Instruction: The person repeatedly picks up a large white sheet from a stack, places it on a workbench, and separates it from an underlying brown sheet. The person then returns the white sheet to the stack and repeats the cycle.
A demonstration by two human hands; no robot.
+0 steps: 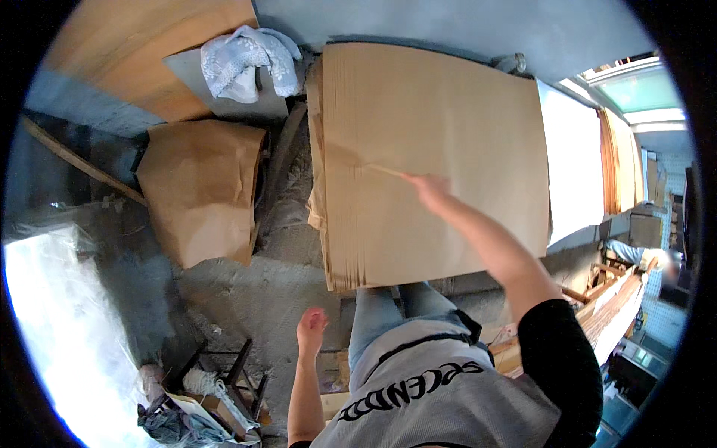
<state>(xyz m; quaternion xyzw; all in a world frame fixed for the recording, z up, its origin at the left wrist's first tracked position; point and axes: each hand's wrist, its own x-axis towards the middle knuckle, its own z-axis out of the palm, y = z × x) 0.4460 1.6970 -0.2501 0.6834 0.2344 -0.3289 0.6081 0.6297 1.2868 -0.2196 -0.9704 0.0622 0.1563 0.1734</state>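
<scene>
A large stack of brown paper sheets (455,104) lies in front of me, its left edges ragged and slightly fanned. My right hand (432,191) reaches over the stack, closed round one end of a thin, pale stick (385,171). The stick points left, and its tip is at or just above the top sheet near the left side; I cannot tell whether it touches. My left hand (312,322) hangs low beside my legs, off the stack's near left corner. Its fingers are curled in, and nothing shows in them.
A brown paper-covered bundle (198,190) stands left of the stack. Behind it, a patterned white cloth (250,63) lies on a grey board. White sheets (573,164) continue at right. Lower left is a dark stool frame (243,373) amid clutter. Another person (635,254) is at far right.
</scene>
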